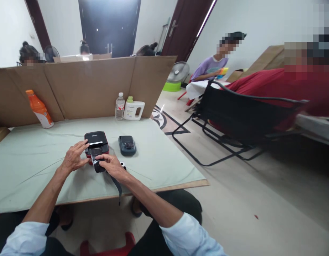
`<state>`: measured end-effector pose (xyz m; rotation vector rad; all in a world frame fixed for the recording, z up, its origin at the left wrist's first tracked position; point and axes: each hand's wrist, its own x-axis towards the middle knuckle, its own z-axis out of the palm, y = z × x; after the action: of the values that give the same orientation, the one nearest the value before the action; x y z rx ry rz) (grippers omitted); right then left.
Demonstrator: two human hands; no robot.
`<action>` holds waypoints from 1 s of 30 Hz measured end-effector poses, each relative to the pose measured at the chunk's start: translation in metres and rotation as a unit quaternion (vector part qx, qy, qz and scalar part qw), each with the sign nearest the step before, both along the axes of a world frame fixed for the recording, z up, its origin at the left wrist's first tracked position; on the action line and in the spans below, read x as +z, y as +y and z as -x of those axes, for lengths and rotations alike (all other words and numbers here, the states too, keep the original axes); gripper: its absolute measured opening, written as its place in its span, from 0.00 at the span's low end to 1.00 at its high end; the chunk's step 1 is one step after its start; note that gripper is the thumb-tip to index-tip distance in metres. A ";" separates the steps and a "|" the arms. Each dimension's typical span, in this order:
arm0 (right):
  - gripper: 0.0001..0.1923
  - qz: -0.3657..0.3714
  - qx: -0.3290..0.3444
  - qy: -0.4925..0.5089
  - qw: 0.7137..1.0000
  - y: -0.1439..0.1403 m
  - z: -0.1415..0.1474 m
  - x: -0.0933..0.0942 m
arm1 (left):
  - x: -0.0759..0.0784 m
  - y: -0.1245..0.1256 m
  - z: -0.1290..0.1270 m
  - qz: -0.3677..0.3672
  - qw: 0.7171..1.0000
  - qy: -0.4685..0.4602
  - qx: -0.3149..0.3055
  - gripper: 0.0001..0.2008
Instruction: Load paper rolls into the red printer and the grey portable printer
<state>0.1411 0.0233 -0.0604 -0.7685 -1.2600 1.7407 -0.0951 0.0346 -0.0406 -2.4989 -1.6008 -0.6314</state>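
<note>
A black and red boxy device (96, 138), like a small label printer, sits on the cloth-covered table. My left hand (75, 156) rests against its left side, fingers stretched and thumb apart. In front of the device, my right hand (112, 166) pinches a dark, glossy strip (97, 164) that looks like film or has clear wrapping. Partly behind my right hand lies a small white roll (123, 165) with a dark centre. A dark strap (117, 188) hangs over the table's front edge below my right wrist.
To the right lies a smaller dark device (127, 145). An orange bottle (39, 109), a clear water bottle (120, 106) and a white jug (134, 109) stand along the cardboard screen (92, 89). A black folding chair (239, 121) and other people are on the right.
</note>
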 end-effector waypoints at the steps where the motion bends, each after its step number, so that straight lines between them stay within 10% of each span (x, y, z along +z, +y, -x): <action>1: 0.15 0.000 0.000 0.001 1.000 0.000 0.000 0.000 | 0.000 0.000 -0.001 -0.001 1.000 0.005 0.001 0.30; 23: 0.17 0.017 0.006 -0.051 0.999 0.001 -0.003 0.006 | 0.004 0.002 -0.015 0.041 0.999 0.012 0.016 0.30; 30: 0.39 -0.071 -0.001 -0.110 0.991 0.011 -0.022 0.008 | 0.000 -0.001 -0.016 0.020 0.999 -0.030 0.009 0.33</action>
<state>0.1633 0.0344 -0.0520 -0.8955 -1.5132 1.5774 -0.0795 0.0337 -0.0402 -2.5147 -1.6699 -0.6838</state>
